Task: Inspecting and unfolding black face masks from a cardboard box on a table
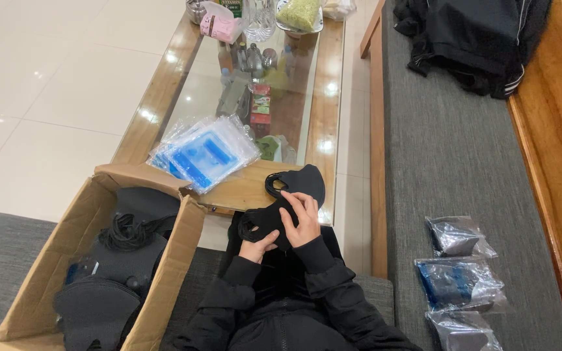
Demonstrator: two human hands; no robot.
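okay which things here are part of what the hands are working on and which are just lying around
In use: black face mask held by left hand and right hand; cardboard box of masks; clear bags; filled bags.
Lying about: glass jug; dark clothes.

Left hand: largely covered by the black mask and the right hand; grip not discernible. Cardboard box: cut off at the bottom edge, its dark contents indistinct in shadow. Lowest of the sealed clear bags on the grey bench cushion: cropped; items at the glass table's far end: cropped by the top edge, too small to identify.
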